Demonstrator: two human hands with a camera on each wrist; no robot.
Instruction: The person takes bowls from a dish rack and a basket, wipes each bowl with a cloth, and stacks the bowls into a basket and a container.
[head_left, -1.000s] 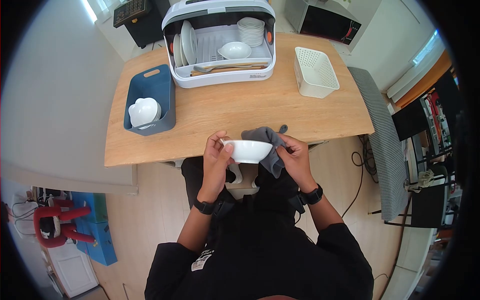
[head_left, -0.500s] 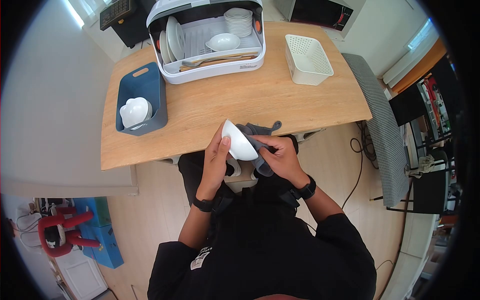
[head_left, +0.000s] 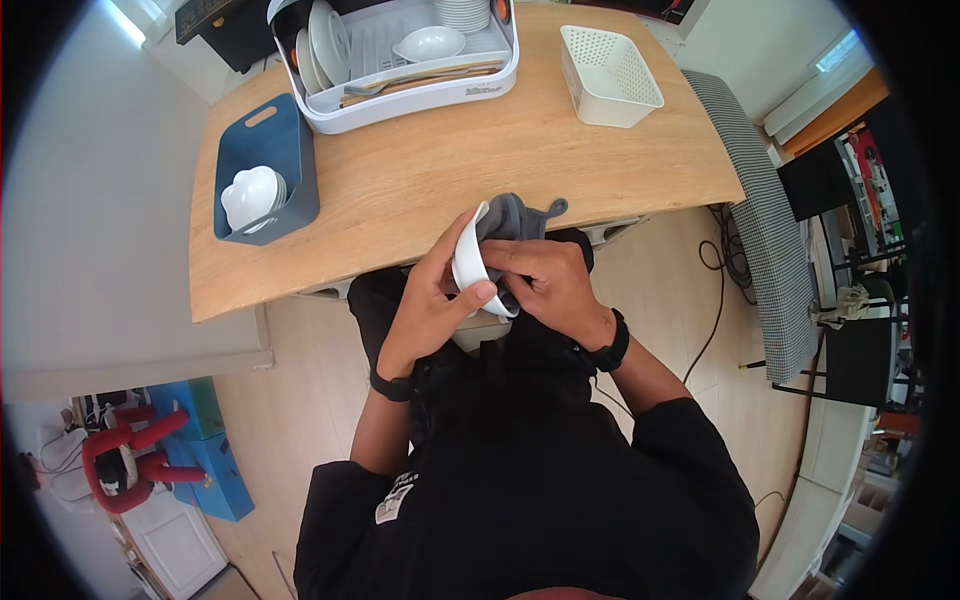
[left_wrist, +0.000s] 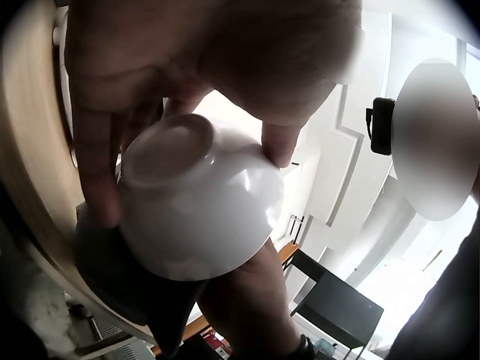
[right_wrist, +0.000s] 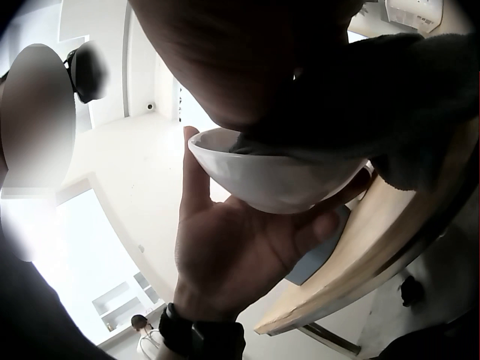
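Note:
A white bowl is tipped on its side above the person's lap, near the table's front edge. The left hand holds it from outside, thumb at the near rim and fingers at the far side; its round foot shows in the left wrist view, on the bowl. The right hand grips a dark grey cloth and presses it into the bowl's hollow. In the right wrist view the cloth covers part of the inside of the bowl. Some right fingertips are hidden by the bowl.
On the wooden table, a blue bin at left contains several stacked white bowls. A white dish rack at the back has plates, a bowl and chopsticks. A white perforated basket stands at right.
The bowl has turned from level to steeply tipped, its hollow facing right. The right hand has moved left with the cloth, into the bowl. The head view has shifted down and right.

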